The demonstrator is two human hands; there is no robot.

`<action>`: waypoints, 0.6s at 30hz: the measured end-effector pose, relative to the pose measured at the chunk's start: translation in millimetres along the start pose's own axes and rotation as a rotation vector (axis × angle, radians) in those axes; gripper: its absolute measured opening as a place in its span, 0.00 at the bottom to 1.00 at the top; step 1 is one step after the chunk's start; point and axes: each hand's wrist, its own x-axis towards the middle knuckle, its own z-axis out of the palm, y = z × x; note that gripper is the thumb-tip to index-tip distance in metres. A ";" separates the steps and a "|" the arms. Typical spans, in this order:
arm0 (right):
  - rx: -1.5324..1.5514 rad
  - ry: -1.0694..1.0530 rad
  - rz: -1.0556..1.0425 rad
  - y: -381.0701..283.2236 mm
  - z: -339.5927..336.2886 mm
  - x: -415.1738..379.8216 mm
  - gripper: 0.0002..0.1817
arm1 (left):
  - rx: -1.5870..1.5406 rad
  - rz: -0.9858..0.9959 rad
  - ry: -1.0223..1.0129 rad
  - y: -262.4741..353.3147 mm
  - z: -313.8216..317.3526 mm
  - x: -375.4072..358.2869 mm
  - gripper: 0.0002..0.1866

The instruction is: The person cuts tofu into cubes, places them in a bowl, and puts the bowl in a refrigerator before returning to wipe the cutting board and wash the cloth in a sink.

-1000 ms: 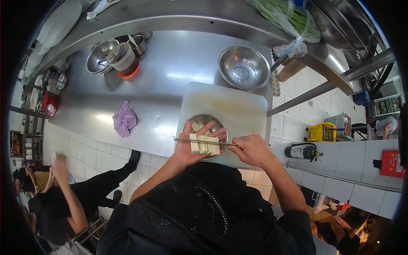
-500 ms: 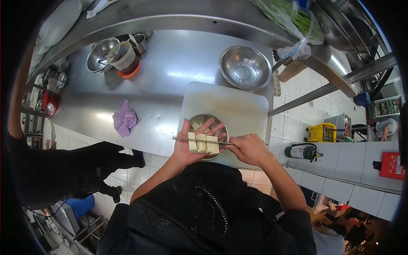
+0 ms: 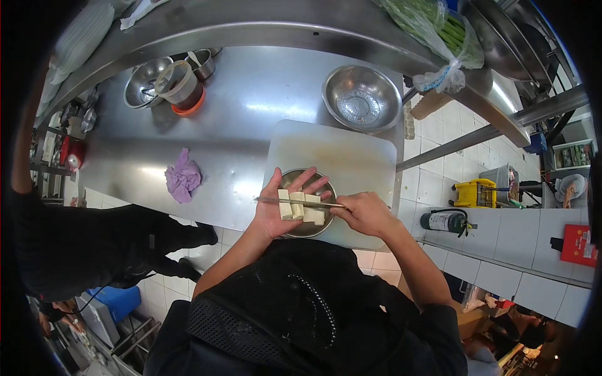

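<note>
Pale block pieces (image 3: 291, 208) that look like tofu rest on my left hand (image 3: 268, 212), palm up with its fingers spread. In my right hand (image 3: 365, 214) is the handle of a knife (image 3: 301, 202), whose blade lies crosswise over the pieces. Below my left hand sits a metal bowl (image 3: 330, 185), mostly covered by the hand; its contents are largely hidden. The bowl stands on a white cutting board (image 3: 364, 156).
A perforated metal bowl (image 3: 362, 99) stands behind the board. Purple cloth (image 3: 184, 176) lies on the steel table (image 3: 232, 150). Further left are a metal bowl (image 3: 145, 81) and a plastic container (image 3: 179, 84). A person in dark clothes (image 3: 94, 250) stands at the left.
The blade lies slightly higher across the pieces, and the rightmost pieces have shifted and separated. At the left, the other person has moved a little.
</note>
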 end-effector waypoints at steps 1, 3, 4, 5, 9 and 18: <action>-0.004 0.014 -0.011 1.5 -1.0 3.0 0.17 | 0.003 0.002 -0.020 2.9 1.0 0.8 0.46; -0.007 0.029 -0.021 5.2 -1.2 7.5 0.17 | 0.005 0.002 -0.040 9.3 0.4 3.0 0.45; -0.011 0.063 -0.050 7.7 -0.2 9.5 0.17 | 0.044 -0.021 -0.112 13.6 -2.0 4.5 0.45; -0.015 0.097 -0.080 9.2 0.1 11.3 0.17 | 0.084 -0.044 -0.184 16.5 -4.2 5.6 0.45; -0.021 0.051 -0.045 8.4 -4.3 15.1 0.17 | 0.078 -0.033 -0.154 19.0 -3.7 7.2 0.45; 0.004 0.135 -0.100 16.2 -0.5 14.5 0.19 | 0.163 0.019 -0.119 18.6 1.0 10.8 0.47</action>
